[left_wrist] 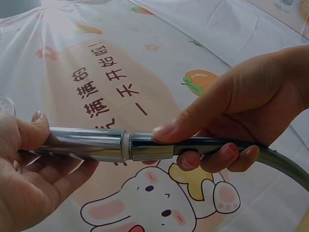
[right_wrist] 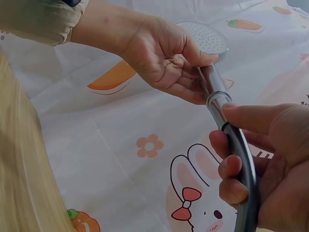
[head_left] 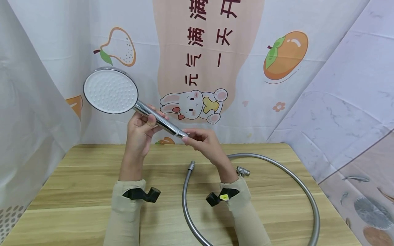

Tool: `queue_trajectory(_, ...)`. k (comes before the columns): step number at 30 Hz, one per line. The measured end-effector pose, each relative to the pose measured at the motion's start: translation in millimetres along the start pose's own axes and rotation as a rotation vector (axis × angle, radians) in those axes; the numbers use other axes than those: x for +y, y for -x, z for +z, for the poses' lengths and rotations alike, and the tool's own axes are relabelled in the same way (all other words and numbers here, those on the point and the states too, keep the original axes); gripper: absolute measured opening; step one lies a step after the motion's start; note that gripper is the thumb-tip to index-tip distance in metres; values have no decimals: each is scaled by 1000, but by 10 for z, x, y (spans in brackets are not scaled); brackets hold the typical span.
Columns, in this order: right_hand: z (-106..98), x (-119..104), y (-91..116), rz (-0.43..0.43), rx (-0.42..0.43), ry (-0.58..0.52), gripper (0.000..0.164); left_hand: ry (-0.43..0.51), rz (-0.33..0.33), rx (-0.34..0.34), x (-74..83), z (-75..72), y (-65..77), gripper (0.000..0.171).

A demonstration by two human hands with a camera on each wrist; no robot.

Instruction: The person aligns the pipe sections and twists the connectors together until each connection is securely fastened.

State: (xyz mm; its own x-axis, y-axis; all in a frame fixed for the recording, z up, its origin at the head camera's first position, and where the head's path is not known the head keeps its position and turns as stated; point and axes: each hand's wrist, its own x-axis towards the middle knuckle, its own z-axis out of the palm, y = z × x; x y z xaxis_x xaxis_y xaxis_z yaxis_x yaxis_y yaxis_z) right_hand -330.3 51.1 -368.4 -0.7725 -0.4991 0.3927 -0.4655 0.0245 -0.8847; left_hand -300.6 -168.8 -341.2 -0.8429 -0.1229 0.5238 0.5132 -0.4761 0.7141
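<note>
Beige sleeves point(head_left: 124, 218) come first, by a bendy gray shower hose point(head_left: 316, 217) on the counter point(head_left: 77, 194). Next, the right grip point(head_left: 207, 143) pinches the hose's metal end point(left_wrist: 149, 147); the left grip point(head_left: 138, 131) holds the handle point(head_left: 160, 120) (shiny, maybe slippery) of the showerhead point(head_left: 110, 90), above the counter. It's probably light and hard; hold mid-handle.

A: What colours does the shower head point(head_left: 110, 90) have?
B: A white face edged in shiny silver, with a bright silver handle point(head_left: 161, 122); the hose point(head_left: 185, 201) is a duller grey.
A: And the surface point(head_left: 77, 205)?
B: Yellow-brown wood grain, light and darker bands.
A: The cloth point(head_left: 143, 34)?
B: White, printed with orange fruit, a peach patch, dark red characters and a white rabbit point(head_left: 191, 104) with pink ears.
A: Sleeves point(head_left: 123, 213)?
B: Plain beige, and the wrist cameras point(head_left: 152, 194) are black, one with a small yellow label point(head_left: 224, 197).
</note>
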Motion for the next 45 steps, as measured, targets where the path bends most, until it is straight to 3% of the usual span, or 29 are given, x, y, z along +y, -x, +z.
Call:
queue_trajectory(11, -18, -42, 1, 13, -35, 8, 21, 8, -5, 10, -17, 0, 9, 17)
queue_trajectory(17, -20, -32, -6, 28, -62, -44, 22, 1, -6, 2, -11, -10, 13, 16)
queue_trajectory(25, -21, -23, 7, 36, -35, -58, 29, 4, -12, -6, -14, -22, 6, 16)
queue_trajectory(45, -51, -5, -4, 39, -63, -64, 21, -19, -12, -5, -31, -9, -7, 15)
